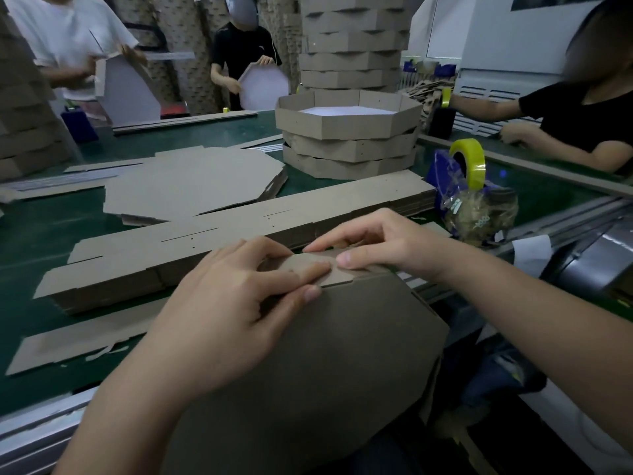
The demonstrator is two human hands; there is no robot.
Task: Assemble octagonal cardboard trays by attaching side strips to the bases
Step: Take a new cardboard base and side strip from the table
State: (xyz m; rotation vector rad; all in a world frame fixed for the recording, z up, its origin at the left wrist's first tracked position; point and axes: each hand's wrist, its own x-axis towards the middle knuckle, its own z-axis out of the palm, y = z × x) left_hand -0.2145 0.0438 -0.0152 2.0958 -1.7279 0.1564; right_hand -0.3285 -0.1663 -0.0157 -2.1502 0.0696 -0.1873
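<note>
Head view: the left grip is pinching a light flap of what looks like the side strip against the top edge of the octagonal base, thumb lying on the base's face and fingers lying over the flap. The right grip is meeting it fingertip to fingertip, forefinger and thumb closing narrowly on the same flap, the other fingers curling behind. The base is tilting up from below both grips, its lower part running out of the picture toward the person; whether it is resting on the worktop edge I cannot tell.

Just beyond the grips a long stack of flat strips is lying across the worktop. Farther beyond, flat bases are lying to the left and finished trays are standing stacked ahead. Off to the right of the right grip, a tape dispenser is carrying a yellow roll. Other people are working around the worktop.

The step appears to be seating the flap on the base's edge. Doing it well probably means keeping the fold square along that edge, pressing with both thumbs evenly, and holding the base steady so the notch is not slipping out.
</note>
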